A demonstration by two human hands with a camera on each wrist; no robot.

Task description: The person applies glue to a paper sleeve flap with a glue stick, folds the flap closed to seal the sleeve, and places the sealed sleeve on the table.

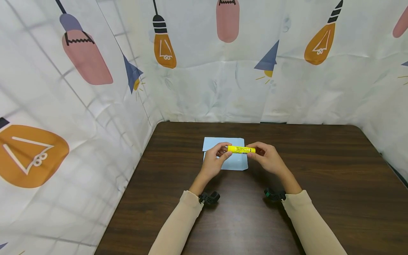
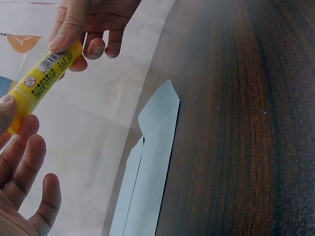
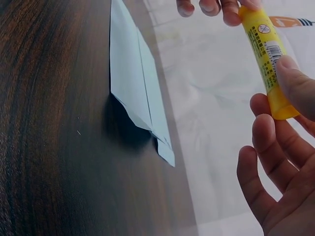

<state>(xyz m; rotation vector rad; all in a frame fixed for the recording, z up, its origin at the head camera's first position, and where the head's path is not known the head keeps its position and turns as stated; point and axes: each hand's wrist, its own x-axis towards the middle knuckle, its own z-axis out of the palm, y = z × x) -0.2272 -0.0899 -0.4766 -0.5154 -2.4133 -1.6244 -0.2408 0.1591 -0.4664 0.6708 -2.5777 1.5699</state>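
Note:
A yellow glue stick [image 1: 241, 149] is held level between both hands, above a light blue folded paper [image 1: 234, 163]. My left hand [image 1: 213, 159] pinches its left end, where a seam marks the cap [image 2: 18, 105]. Thumb and fingers of my right hand [image 1: 268, 158] grip the other end. Printed text and a barcode show on the tube in both wrist views. The cap looks seated on the tube. The blue paper [image 2: 155, 152] lies on the table under the hands, with a fold line along it and one edge slightly raised in the right wrist view.
The dark wooden table [image 1: 318, 159] reaches out on both sides of the paper. A white patterned cloth [image 1: 197, 95] hangs behind the table and along its left and right sides. Black bands [image 1: 209, 197] sit on both wrists.

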